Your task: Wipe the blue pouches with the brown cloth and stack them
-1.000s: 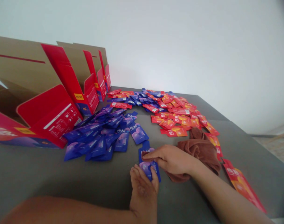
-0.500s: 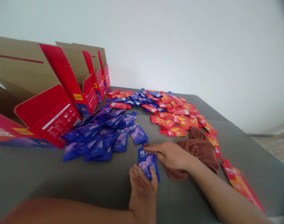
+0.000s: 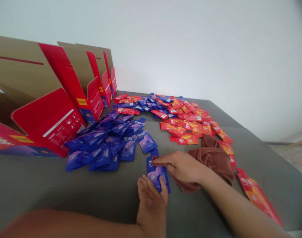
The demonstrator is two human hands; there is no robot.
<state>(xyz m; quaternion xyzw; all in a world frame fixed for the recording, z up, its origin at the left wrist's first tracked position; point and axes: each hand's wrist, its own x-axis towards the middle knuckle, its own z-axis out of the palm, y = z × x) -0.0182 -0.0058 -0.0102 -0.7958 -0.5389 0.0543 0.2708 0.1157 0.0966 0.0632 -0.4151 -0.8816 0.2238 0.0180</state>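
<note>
A blue pouch (image 3: 154, 175) with purple fruit printed on it lies flat on the grey table (image 3: 111, 195). My left hand (image 3: 152, 198) holds its lower end, the fingers at the left edge and the thumb at the right. A brown cloth (image 3: 211, 158) is gripped by my right hand (image 3: 182, 165), whose fingertips press a corner of it onto the pouch's upper part. The rest of the cloth lies bunched to the right, partly under that hand. Just above the pouch is another blue pouch (image 3: 146, 141), beside a blue pile (image 3: 103, 145).
Open red boxes (image 3: 53, 124) with tall cardboard lids stand in a row at the left. Red pouches (image 3: 190, 125) spread over the right and back, mixed with blue ones. A single red pouch (image 3: 258, 198) lies at the right front.
My right hand's fingertips, with the cloth corner, have shifted very slightly left and down on the pouch. My left hand has stayed in place.
</note>
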